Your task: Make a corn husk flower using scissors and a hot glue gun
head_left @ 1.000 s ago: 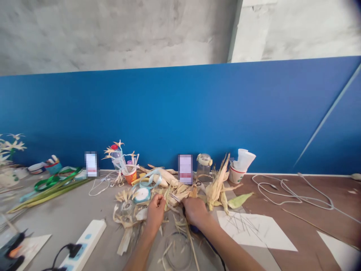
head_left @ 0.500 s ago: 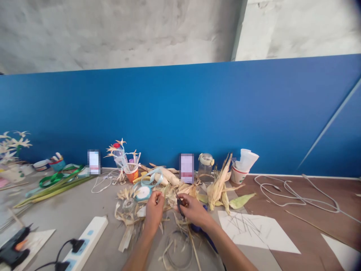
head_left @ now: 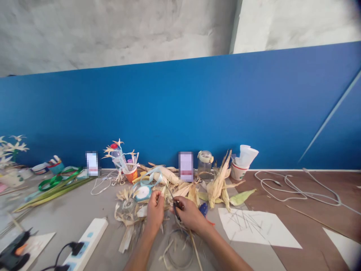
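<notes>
In the middle of the table, my left hand (head_left: pixel 155 209) pinches a small pale strip of corn husk (head_left: pixel 164 190) that sticks up past the fingertips. My right hand (head_left: pixel 188 213) is closed round the black handles of a pair of scissors (head_left: pixel 177 209). Their blades point up and left, close beside the strip; whether they touch it I cannot tell. Dry corn husks (head_left: pixel 184 189) lie heaped just behind both hands. A roll of light blue ribbon (head_left: pixel 143 192) sits left of my left hand. Something dark blue (head_left: pixel 203 209) shows partly behind my right wrist.
A white power strip (head_left: pixel 89 238) and a black glue gun (head_left: pixel 14 250) lie front left. A coil of wire (head_left: pixel 180 259) is between my forearms. Thin wires rest on white paper (head_left: pixel 282 229) at right. Cups, a glass jar (head_left: pixel 204 165) and phones line the blue partition (head_left: pixel 169 113).
The scissors have swung round in my right hand, so the blades now rise beside the left fingertips. The husk strip shows more clearly above my left hand. The view has shifted slightly.
</notes>
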`<action>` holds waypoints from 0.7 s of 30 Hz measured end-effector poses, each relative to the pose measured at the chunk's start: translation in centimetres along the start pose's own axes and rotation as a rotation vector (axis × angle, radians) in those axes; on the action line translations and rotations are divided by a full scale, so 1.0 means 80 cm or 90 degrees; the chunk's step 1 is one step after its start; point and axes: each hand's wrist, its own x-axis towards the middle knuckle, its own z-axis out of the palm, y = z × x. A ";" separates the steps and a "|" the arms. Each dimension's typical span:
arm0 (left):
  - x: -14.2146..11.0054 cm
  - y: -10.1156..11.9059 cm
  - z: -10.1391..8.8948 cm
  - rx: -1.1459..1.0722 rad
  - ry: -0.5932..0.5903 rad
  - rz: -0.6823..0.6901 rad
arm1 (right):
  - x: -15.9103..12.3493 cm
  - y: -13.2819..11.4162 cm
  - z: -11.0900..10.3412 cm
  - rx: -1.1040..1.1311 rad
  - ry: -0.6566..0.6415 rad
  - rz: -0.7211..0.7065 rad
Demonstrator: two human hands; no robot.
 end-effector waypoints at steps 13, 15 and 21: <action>0.000 0.004 0.001 -0.228 -0.083 -0.153 | -0.004 -0.006 -0.004 0.111 -0.056 -0.054; 0.001 0.003 0.000 -0.221 -0.082 -0.157 | -0.005 -0.004 -0.003 0.106 -0.056 -0.053; -0.001 0.003 -0.001 -0.154 -0.102 -0.105 | -0.007 -0.007 -0.004 0.087 -0.065 -0.063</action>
